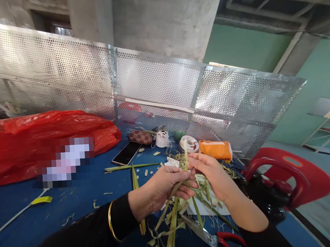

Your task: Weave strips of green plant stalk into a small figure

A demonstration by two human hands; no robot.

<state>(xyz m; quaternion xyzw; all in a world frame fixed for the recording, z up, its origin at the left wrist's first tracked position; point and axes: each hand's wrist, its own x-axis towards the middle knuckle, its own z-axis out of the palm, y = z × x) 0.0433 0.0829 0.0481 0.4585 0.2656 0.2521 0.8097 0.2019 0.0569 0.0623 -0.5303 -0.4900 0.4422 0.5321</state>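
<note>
My left hand (166,185) has its fingers closed round a narrow, pale green plant leaf strip (186,155) whose tip points upward. My right hand (209,172) meets it from the right, thumb and fingers pinching at the same strip. Long leaf pieces hang beneath the left hand, among them a wide green one (173,226). Under both hands lies a heap of leaf scraps and shavings over a white sheet (193,209). Scissors with red handles (225,240) rest close below the hands. Part of the strip is hidden by my fingers.
At the left sits a red plastic bag (57,123), with a blurred-out object before it. A phone (127,153), checkered pouch (140,137), tape roll (189,144) and orange packet (216,149) line the back of the blue table. A dark kettle (265,192) and red chair (314,171) stand right.
</note>
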